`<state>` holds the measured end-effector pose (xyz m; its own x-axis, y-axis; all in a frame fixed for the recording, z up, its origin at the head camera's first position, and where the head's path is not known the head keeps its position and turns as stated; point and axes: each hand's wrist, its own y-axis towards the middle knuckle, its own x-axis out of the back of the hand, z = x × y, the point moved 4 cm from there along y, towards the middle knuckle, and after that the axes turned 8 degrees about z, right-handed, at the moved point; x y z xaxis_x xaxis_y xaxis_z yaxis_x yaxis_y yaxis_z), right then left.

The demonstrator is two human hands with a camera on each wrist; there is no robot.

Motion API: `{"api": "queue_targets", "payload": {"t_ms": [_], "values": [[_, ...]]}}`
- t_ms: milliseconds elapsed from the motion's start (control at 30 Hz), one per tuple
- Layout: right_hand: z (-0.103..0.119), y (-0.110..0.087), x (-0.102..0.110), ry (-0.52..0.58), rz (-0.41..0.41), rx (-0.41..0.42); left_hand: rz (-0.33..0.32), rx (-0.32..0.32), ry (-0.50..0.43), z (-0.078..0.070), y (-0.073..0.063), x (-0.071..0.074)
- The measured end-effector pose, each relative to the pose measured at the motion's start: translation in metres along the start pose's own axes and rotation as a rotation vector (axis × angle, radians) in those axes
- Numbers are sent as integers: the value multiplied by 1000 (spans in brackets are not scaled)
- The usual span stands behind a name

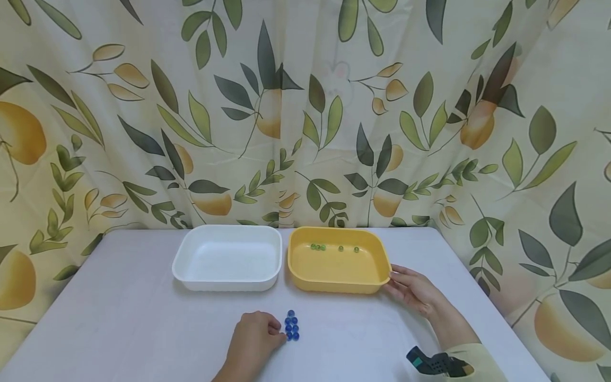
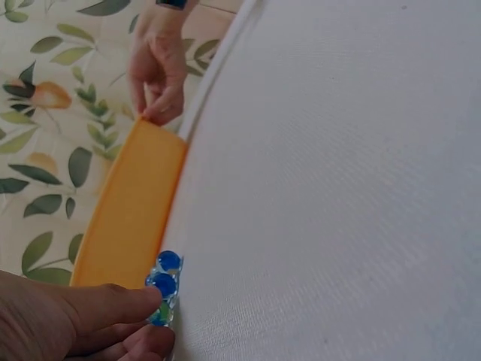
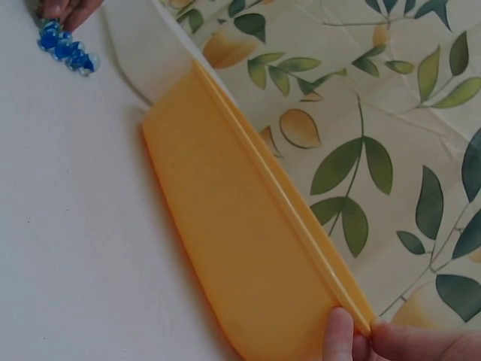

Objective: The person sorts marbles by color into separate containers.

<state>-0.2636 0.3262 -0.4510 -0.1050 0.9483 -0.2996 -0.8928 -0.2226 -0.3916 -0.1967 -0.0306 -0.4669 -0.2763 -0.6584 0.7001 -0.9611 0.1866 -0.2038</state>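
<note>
Blue glass marbles (image 1: 291,326) lie close together on the table in two short columns, with one at the far end. My left hand (image 1: 254,339) is beside them on their left, its fingers loosely bent and the thumb at the nearest marbles. In the left wrist view the thumb overlaps the marble cluster (image 2: 168,262); a gap shows between thumb and forefinger from above. My right hand (image 1: 416,291) pinches the rim of the yellow tray (image 1: 339,285) at its right end, thumb and fingers at the corner (image 3: 353,323). Several green marbles (image 1: 319,247) lie inside that tray.
A white tray (image 1: 227,285) stands left of the yellow one, a narrow gap between them. Both are near the back edge of the white-covered table (image 1: 143,329). A leaf-patterned curtain (image 1: 305,106) hangs behind. A dark band (image 1: 436,363) is on my right wrist.
</note>
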Motion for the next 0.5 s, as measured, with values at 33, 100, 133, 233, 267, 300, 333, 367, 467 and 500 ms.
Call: {"api": "queue_targets", "payload": {"t_ms": [33,100,133,233,267,300,333,367,467,500], "values": [[0,0,0,2,0,0,-2,0,-1,0,0,0],[0,0,-1,2,6,2,-4,2,-11,1,0,0],[0,0,-1,3,5,2,0,7,-28,2,0,0],[0,0,0,5,1,2,17,27,-98,6,0,1],[0,0,0,5,2,2,23,33,-124,8,0,1],[0,0,0,4,1,2,39,46,-156,10,1,1],[0,0,0,3,0,2,57,60,-190,13,1,1],[0,0,0,0,-1,3,72,69,-219,16,2,0],[-1,0,0,-10,0,4,126,81,-347,27,5,-2],[-1,1,1,-10,-6,3,151,84,-407,31,6,-3]]}}
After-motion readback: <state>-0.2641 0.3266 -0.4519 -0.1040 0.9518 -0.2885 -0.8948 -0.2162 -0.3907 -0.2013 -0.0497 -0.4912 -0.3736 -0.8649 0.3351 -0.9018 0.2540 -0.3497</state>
